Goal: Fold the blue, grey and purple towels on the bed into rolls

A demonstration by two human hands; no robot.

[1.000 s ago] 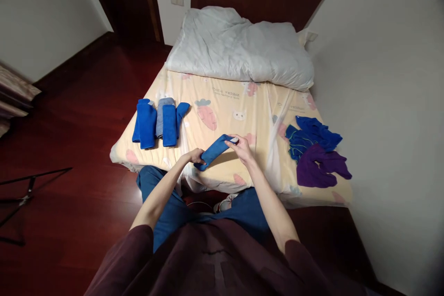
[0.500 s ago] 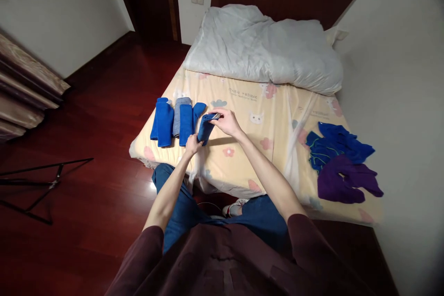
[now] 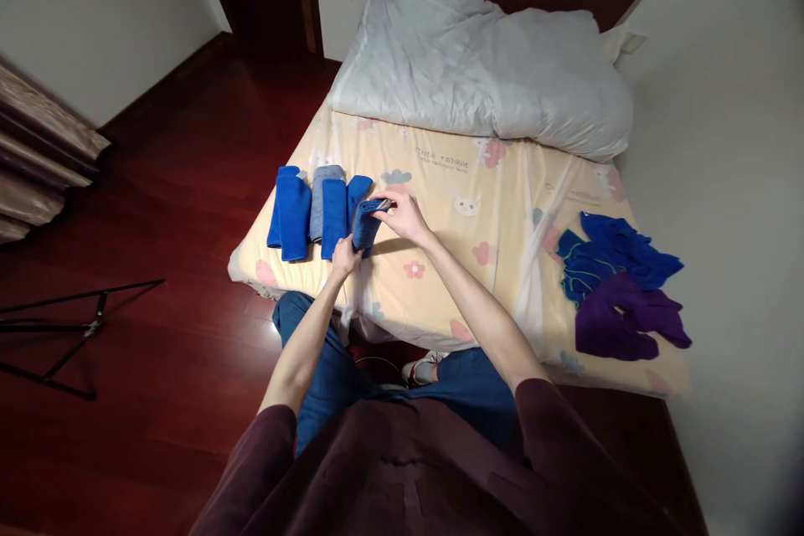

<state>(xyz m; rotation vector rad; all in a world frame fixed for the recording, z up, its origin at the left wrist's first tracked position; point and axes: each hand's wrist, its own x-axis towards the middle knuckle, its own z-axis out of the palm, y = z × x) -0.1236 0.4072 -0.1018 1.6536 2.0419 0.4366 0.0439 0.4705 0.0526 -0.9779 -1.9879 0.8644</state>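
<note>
Both my hands hold a folded dark blue towel (image 3: 365,226) just above the bed, tilted so its layered edge shows at the top. My left hand (image 3: 345,257) is closed on its lower near end. At the upper right end, my right hand (image 3: 403,216) pinches the layers between thumb and fingers. Left of it lies a row of folded cloths: a bright blue towel (image 3: 294,218) over another blue one, a grey towel (image 3: 327,184), and a blue towel (image 3: 334,222) partly over the grey. A further blue cloth (image 3: 359,187) is partly hidden behind the held towel.
Loose blue cloth (image 3: 628,247), dark blue cloth with green trim (image 3: 581,268) and purple cloth (image 3: 615,318) lie crumpled on the bed's right side. A pale quilt (image 3: 477,67) covers the head of the patterned bed sheet (image 3: 440,285). A black stand (image 3: 94,327) is on the left floor.
My view has tipped slightly downward. The held towel has shifted a little left toward the row and is turned more upright. Both hands keep their hold.
</note>
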